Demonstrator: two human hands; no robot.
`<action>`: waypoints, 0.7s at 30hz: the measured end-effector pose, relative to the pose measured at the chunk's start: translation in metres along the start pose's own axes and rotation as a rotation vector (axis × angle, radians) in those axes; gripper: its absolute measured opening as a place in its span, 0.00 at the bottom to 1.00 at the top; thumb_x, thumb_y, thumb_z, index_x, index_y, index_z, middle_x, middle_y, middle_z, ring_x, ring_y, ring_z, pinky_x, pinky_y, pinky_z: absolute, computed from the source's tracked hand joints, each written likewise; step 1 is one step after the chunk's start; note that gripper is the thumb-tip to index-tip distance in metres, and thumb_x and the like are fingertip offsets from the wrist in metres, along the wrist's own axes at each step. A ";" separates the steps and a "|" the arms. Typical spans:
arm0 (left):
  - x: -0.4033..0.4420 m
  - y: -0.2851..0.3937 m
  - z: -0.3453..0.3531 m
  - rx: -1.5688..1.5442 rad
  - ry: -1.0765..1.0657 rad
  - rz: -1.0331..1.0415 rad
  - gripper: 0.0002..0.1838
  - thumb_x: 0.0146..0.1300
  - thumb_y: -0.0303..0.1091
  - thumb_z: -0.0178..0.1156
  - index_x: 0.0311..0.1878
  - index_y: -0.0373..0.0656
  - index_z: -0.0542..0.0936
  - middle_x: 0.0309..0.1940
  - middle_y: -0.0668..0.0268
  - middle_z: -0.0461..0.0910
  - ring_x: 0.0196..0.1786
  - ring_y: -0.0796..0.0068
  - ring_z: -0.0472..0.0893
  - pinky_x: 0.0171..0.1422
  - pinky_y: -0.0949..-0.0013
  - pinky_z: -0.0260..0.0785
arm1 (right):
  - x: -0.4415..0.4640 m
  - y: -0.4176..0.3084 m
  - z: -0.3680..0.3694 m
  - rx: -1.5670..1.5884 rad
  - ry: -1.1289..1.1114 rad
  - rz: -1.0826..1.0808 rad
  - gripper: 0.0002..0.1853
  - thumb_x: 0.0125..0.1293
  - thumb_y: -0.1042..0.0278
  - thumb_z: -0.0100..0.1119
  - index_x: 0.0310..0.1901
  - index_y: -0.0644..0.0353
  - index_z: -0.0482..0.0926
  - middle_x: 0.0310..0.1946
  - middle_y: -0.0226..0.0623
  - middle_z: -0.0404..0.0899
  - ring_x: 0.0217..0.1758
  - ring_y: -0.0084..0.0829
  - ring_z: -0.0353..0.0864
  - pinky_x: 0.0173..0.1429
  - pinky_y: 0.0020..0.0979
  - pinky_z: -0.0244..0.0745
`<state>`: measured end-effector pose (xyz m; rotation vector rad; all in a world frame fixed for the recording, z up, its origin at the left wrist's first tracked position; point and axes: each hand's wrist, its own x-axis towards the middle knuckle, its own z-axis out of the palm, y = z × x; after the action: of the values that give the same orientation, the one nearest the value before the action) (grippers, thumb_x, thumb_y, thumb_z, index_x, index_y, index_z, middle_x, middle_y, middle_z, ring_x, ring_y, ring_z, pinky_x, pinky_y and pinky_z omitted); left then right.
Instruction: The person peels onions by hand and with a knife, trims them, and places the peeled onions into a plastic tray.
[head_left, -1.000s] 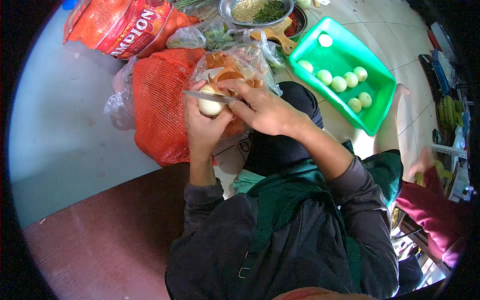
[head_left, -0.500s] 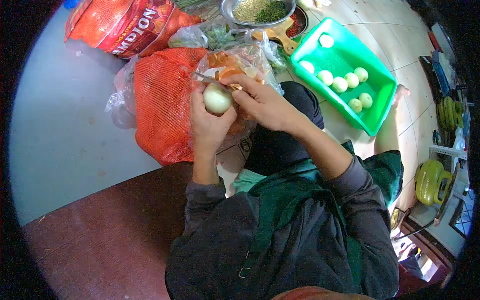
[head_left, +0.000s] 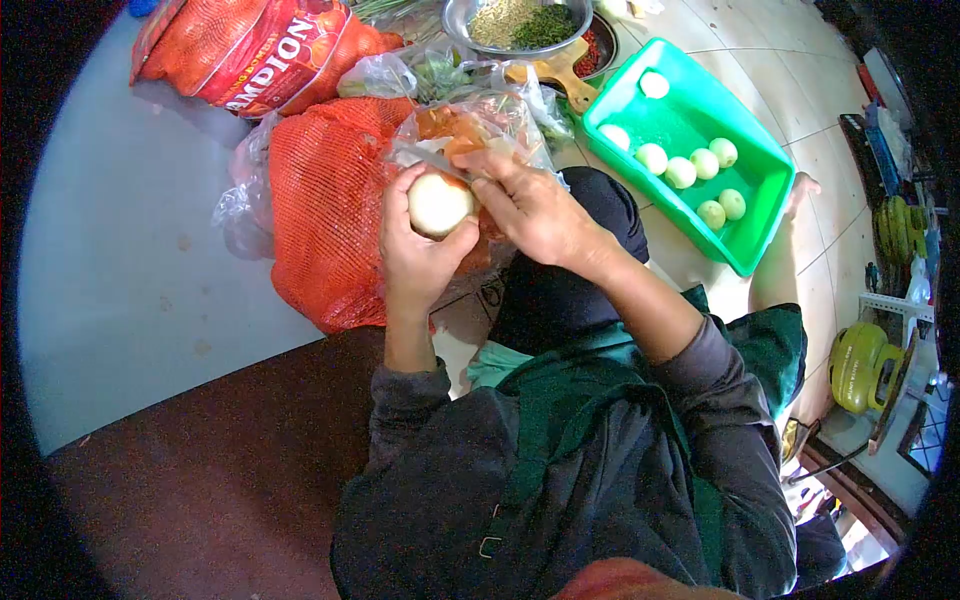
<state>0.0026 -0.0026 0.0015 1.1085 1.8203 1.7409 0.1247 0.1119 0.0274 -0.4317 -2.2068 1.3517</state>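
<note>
A pale peeled onion [head_left: 441,206] rests in my left hand [head_left: 418,258], with the fingers and thumb closed around its sides. My right hand [head_left: 545,215] grips a knife [head_left: 428,158], its handle mostly hidden by the fingers. The blade points left, just above the onion's upper edge; whether it touches cannot be told. Behind the hands lies a clear plastic bag [head_left: 532,95] with brown onion skins [head_left: 450,123]. Left of the onion stands a red mesh sack [head_left: 325,215], its contents unclear.
On the right, a green plastic crate [head_left: 697,78] holds several peeled onions [head_left: 681,172]. A second red mesh sack [head_left: 270,55] is at the back left. A metal bowl [head_left: 460,38] of chopped ingredients and a wooden board [head_left: 560,65] sit behind. A green gas cylinder [head_left: 860,368] stands far right.
The onion has turned in my left hand and shows a paler, rounder face. The knife and my right fingers have shifted slightly to the right.
</note>
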 end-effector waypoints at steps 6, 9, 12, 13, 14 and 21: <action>0.001 0.013 0.001 -0.194 -0.027 0.046 0.36 0.46 0.21 0.67 0.61 0.34 0.64 0.54 0.59 0.71 0.55 0.71 0.74 0.59 0.68 0.70 | 0.000 0.021 -0.001 0.056 0.051 0.121 0.17 0.69 0.67 0.47 0.56 0.64 0.71 0.50 0.52 0.77 0.55 0.47 0.78 0.58 0.39 0.71; 0.003 0.012 -0.004 -0.151 -0.022 0.081 0.37 0.47 0.19 0.66 0.62 0.35 0.62 0.56 0.58 0.68 0.55 0.70 0.73 0.60 0.68 0.69 | 0.001 0.030 0.002 0.088 0.063 0.107 0.17 0.68 0.66 0.48 0.55 0.65 0.72 0.49 0.53 0.78 0.53 0.47 0.79 0.58 0.39 0.72; 0.003 0.008 -0.006 -0.047 0.038 0.056 0.37 0.45 0.21 0.67 0.61 0.35 0.64 0.55 0.59 0.68 0.55 0.70 0.73 0.59 0.67 0.69 | -0.003 0.013 -0.002 0.112 -0.007 0.132 0.18 0.68 0.64 0.48 0.54 0.66 0.73 0.47 0.56 0.78 0.52 0.49 0.79 0.57 0.39 0.72; 0.003 -0.001 -0.007 -0.014 0.050 0.074 0.37 0.44 0.22 0.68 0.60 0.35 0.64 0.54 0.59 0.68 0.55 0.70 0.73 0.59 0.67 0.69 | -0.004 0.001 -0.004 0.117 -0.041 0.150 0.18 0.68 0.64 0.49 0.54 0.67 0.73 0.47 0.56 0.78 0.51 0.50 0.79 0.56 0.39 0.72; 0.003 -0.014 -0.009 0.019 0.061 0.088 0.37 0.44 0.22 0.69 0.60 0.36 0.65 0.53 0.60 0.68 0.54 0.69 0.73 0.58 0.66 0.69 | -0.004 -0.007 -0.006 0.094 -0.082 0.140 0.19 0.67 0.63 0.49 0.55 0.67 0.72 0.46 0.58 0.77 0.49 0.52 0.79 0.55 0.41 0.72; 0.004 -0.009 -0.008 0.139 0.058 0.176 0.36 0.40 0.25 0.70 0.57 0.35 0.68 0.50 0.58 0.69 0.54 0.64 0.73 0.60 0.63 0.67 | -0.007 -0.005 0.004 -0.028 -0.050 -0.031 0.21 0.67 0.63 0.48 0.58 0.65 0.68 0.46 0.58 0.77 0.50 0.54 0.77 0.56 0.45 0.72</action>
<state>-0.0087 -0.0039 -0.0053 1.3211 1.9563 1.7822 0.1280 0.1029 0.0284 -0.3767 -2.2659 1.3302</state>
